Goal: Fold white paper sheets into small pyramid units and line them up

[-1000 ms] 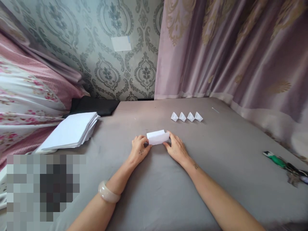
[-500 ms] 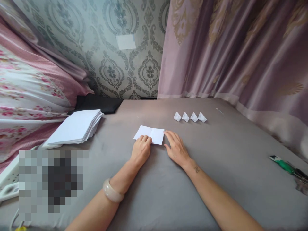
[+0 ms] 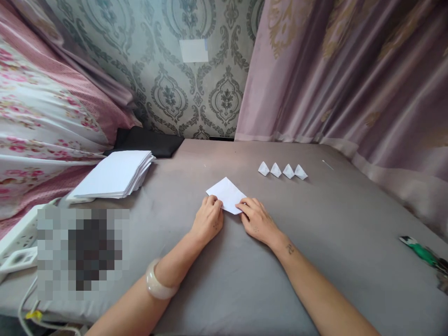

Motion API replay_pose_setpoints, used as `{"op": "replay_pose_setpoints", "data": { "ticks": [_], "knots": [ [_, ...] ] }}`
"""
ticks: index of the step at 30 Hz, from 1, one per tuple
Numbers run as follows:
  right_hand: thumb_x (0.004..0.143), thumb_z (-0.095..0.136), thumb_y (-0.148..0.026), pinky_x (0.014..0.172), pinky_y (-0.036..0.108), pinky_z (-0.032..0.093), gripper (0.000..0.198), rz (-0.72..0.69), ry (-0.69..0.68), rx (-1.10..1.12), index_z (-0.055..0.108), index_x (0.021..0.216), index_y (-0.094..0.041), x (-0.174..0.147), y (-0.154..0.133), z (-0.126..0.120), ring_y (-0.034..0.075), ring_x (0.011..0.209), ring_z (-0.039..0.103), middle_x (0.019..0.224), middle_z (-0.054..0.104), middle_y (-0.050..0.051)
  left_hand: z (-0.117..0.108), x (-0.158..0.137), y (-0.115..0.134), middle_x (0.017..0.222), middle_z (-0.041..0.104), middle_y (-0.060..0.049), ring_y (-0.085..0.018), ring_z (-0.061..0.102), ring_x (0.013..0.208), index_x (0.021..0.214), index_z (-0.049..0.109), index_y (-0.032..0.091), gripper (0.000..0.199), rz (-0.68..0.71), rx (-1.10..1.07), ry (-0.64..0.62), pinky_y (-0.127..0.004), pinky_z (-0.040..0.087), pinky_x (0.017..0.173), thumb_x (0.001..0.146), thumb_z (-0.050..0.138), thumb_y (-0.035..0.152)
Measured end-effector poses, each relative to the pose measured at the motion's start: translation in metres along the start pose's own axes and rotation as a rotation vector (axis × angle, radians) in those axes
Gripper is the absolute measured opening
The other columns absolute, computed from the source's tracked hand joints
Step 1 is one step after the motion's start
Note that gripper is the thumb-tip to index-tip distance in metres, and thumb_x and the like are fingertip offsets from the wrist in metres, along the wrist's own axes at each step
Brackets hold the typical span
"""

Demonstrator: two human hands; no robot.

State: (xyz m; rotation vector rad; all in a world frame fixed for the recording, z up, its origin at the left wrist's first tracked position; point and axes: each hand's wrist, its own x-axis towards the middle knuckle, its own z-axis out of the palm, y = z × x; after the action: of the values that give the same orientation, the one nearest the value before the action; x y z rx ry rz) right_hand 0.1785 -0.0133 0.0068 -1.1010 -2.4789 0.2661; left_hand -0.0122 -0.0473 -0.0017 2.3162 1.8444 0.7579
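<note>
Folded white sheet (image 3: 227, 192): flat near the middle of the gray table (image 3: 224, 275). Left hand (image 3: 208, 218): fingers curled, closed on the sheet's near left edge. Right hand (image 3: 258, 218): half open, fingertips on its near right corner — pinching or only pressing, I cannot tell. Four folded paper pieces (image 3: 276, 170): in a row toward the table's far edge.

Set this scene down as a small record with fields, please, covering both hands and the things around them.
White paper: folded, one corner pointing away from the person
Left hand: touching the paper's near left edge
Right hand: touching the paper's near right edge
Left forearm: pale bangle
Beyond, to the right: four small folded paper pieces in a row
Left: stack of white sheets, black item behind it
</note>
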Motion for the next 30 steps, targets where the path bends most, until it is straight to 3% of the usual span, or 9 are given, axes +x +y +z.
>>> {"op": "replay_pose_setpoints", "data": {
  "ticks": [6, 12, 30],
  "knots": [
    [0.088, 0.051, -0.028, 0.086, 0.035, 0.045, 0.019, 0.100, 0.035, 0.128, 0.067, 0.097, -0.023, 0.003, 0.004, 0.001, 0.020, 0.096, 0.054, 0.103, 0.062, 0.006, 0.003, 0.001, -0.008, 0.096, 0.056, -0.008, -0.022, 0.052, 0.095, 0.087, 0.062, 0.018, 0.012, -0.141, -0.168, 0.031, -0.036, 0.046, 0.086, 0.078, 0.055, 0.013],
    [0.089, 0.049, -0.034, 0.085, 0.032, 0.045, 0.024, 0.242, 0.121, 0.198, 0.069, 0.085, -0.021, 0.008, 0.009, 0.011, 0.019, 0.092, 0.057, 0.097, 0.064, 0.006, 0.002, 0.007, -0.011, 0.092, 0.060, -0.009, -0.022, 0.056, 0.092, 0.079, 0.065, 0.016, 0.006, -0.249, -0.261, 0.019, -0.037, 0.045, 0.087, 0.079, 0.060, 0.018],
    [0.085, 0.049, -0.038, 0.076, 0.034, 0.048, 0.027, 0.341, 0.216, 0.041, 0.054, 0.066, -0.020, 0.021, 0.017, 0.026, 0.018, 0.071, 0.056, 0.085, 0.052, 0.007, 0.010, 0.013, -0.010, 0.086, 0.054, -0.009, -0.023, 0.052, 0.087, 0.076, 0.062, 0.015, 0.014, -0.335, -0.199, 0.039, -0.038, 0.044, 0.081, 0.083, 0.056, 0.026]
  ]
}}
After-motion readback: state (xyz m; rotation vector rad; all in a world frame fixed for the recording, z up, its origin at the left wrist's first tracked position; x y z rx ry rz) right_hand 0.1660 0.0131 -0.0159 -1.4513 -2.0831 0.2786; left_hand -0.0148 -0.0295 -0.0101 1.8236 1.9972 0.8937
